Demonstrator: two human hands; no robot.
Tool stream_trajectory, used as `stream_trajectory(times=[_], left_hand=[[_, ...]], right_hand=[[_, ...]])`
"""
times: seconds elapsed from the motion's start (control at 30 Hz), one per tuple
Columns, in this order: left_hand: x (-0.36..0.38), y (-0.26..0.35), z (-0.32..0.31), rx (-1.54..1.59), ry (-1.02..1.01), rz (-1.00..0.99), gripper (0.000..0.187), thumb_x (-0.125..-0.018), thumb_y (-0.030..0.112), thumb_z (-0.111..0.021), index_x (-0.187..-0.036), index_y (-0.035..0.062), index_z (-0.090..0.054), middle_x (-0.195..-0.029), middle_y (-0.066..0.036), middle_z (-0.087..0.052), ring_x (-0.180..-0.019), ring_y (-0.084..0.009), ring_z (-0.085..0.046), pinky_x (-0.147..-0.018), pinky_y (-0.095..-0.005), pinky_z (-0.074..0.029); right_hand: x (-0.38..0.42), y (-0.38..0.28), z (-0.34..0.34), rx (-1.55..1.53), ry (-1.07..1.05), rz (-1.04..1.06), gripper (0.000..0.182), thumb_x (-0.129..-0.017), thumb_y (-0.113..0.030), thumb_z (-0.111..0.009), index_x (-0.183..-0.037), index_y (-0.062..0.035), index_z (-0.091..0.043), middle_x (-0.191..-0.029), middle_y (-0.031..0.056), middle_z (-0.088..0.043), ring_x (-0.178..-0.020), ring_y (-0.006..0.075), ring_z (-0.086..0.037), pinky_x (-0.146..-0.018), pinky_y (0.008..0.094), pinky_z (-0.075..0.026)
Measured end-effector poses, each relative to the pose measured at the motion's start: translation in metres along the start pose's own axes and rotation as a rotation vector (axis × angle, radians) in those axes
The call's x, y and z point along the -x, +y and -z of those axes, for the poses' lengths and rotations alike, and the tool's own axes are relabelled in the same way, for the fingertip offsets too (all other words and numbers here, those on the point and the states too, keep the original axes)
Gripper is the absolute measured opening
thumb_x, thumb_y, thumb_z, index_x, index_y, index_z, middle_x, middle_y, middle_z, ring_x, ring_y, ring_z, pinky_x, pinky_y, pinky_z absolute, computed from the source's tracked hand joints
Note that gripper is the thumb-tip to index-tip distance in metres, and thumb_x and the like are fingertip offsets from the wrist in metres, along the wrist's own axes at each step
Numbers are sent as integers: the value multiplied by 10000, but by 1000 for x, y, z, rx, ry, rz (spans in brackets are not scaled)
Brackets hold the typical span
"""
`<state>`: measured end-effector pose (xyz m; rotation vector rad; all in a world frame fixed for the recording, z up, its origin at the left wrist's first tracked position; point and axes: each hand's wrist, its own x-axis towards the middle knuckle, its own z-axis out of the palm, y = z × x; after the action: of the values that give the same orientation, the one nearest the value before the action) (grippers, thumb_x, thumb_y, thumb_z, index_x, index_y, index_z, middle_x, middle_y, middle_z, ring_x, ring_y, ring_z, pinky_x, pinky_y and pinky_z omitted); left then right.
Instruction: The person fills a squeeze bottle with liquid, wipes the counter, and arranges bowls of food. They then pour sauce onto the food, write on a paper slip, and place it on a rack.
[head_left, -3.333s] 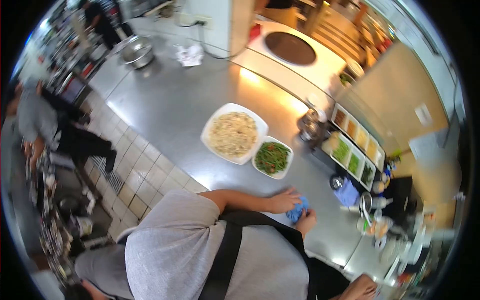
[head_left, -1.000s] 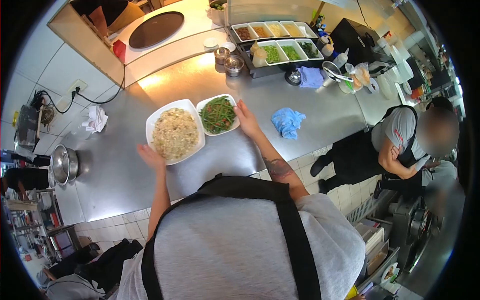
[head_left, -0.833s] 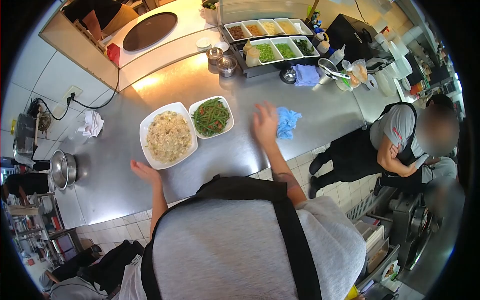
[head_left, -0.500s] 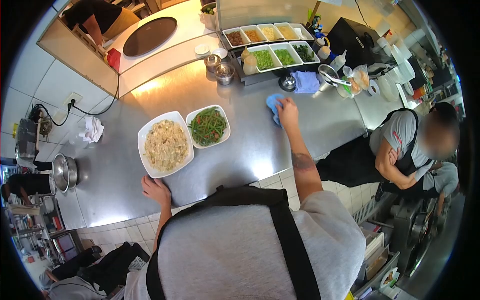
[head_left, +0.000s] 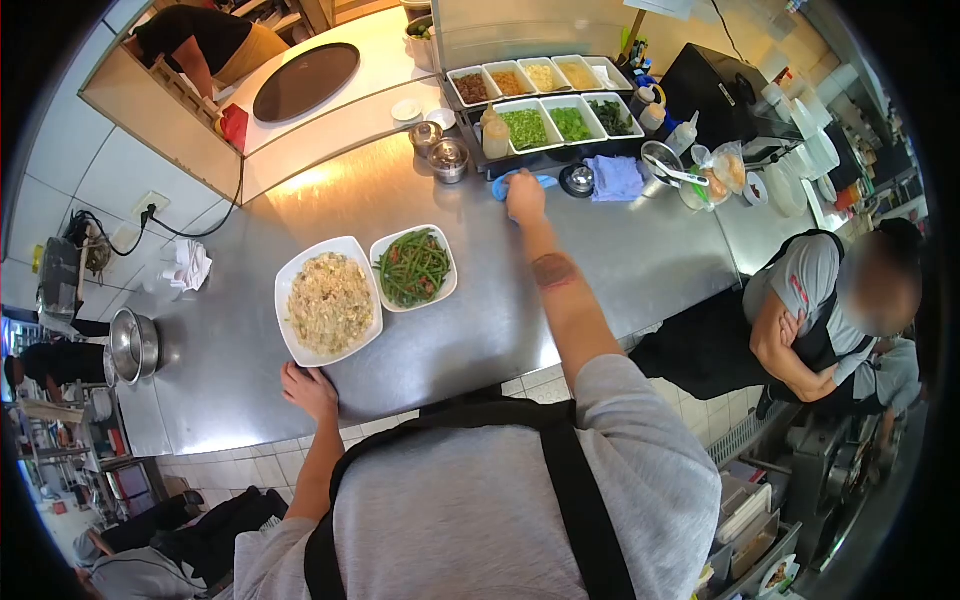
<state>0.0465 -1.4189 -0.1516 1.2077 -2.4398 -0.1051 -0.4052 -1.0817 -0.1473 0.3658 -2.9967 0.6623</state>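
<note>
Gripping a soft blue cloth [head_left: 503,188] in closed fingers of the right hand [head_left: 526,200], beside the black topping rack [head_left: 552,158]; resting the left hand [head_left: 312,394], half-open and holding nothing, near a square white bowl [head_left: 284,293]; might knock a round steel dish [head_left: 577,181] by wiping wide.

"From where is the scene viewed?"

"From head height; the steel counter [head_left: 220,345] is looked down on, and the grey shirt [head_left: 445,505] is caught close below."

"And ahead?"

"The brown tray [head_left: 307,83] is shown farther off, at the top. Toward the dark, curved edges, detail seems too blurred to be trusted."
</note>
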Motion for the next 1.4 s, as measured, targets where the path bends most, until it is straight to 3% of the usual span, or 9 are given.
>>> stream_trajectory(times=[0.1,0.23,0.47,0.7,0.87,1.07,1.2,1.3,1.4], left_hand=[[3,-1,2,-3,-11,-1,409,-958,352,-456,-1246,64,-487,-1349,-135,-464,-1261,-316,-424,-1048,-523,-259],[0,-5,-4,-10,11,-9,395,-955,344,-467,-1238,70,-491,-1341,-129,-471,-1254,-312,-432,-1057,-528,-258],[1,-4,-2,-28,3,15,397,-946,338,-485,-1243,75,-494,-1334,-126,-480,-1237,-318,-447,-1053,-523,-262],[-3,-3,-6,-45,37,4,389,-919,312,-517,-1225,73,-510,-1331,-114,-492,-1231,-312,-456,-1040,-510,-279],[-2,-5,-11,-61,35,0,398,-917,312,-527,-1234,74,-505,-1332,-96,-494,-1229,-304,-463,-1028,-503,-294],[-3,-9,-13,-125,66,-6,403,-940,355,-515,-1237,83,-507,-1310,-78,-506,-1218,-297,-477,-971,-477,-346],[-5,-8,-14,-157,48,36,413,-936,378,-512,-1226,84,-513,-1306,-80,-507,-1221,-283,-479,-956,-478,-357],[-4,-7,-13,-186,39,29,428,-947,407,-478,-1221,81,-513,-1309,-89,-502,-1229,-277,-474,-956,-479,-351],[-4,-8,-14,-174,46,19,427,-951,399,-474,-1229,76,-506,-1314,-93,-497,-1230,-283,-470,-954,-486,-350]], right_hand=[[-17,-20,101,324,-1090,296,333,-758,-230,-742,-1076,-131,-727,-1224,151,-633,-1058,328,-640,-862,403,-527],[-19,6,93,340,-682,-62,486,-726,-244,-771,-1192,-148,-670,-1274,180,-593,-1170,339,-576,-960,428,-483],[81,42,1,-267,164,423,436,-781,-59,-637,-1207,-150,-644,-1291,159,-572,-1232,353,-497,-1053,457,-383],[320,77,90,-270,119,68,482,-690,107,-596,-1069,-165,-716,-1151,134,-622,-1113,339,-570,-966,423,-453],[357,120,180,12,-338,-463,320,-714,4,-671,-1011,-101,-723,-1003,157,-675,-937,371,-650,-836,401,-530],[262,83,167,-220,250,-117,444,-748,-133,-741,-1183,-124,-652,-1217,190,-578,-1057,382,-594,-902,419,-492],[247,58,83,-175,42,-41,408,-778,-133,-709,-1183,-151,-656,-1121,206,-576,-973,372,-594,-868,437,-493],[256,100,56,-30,313,-76,324,-850,-118,-620,-1173,-117,-638,-1027,209,-587,-942,380,-589,-822,463,-498],[270,174,85,134,551,-473,242,-881,-104,-547,-1099,-42,-630,-1018,224,-585,-844,407,-611,-722,488,-513]])
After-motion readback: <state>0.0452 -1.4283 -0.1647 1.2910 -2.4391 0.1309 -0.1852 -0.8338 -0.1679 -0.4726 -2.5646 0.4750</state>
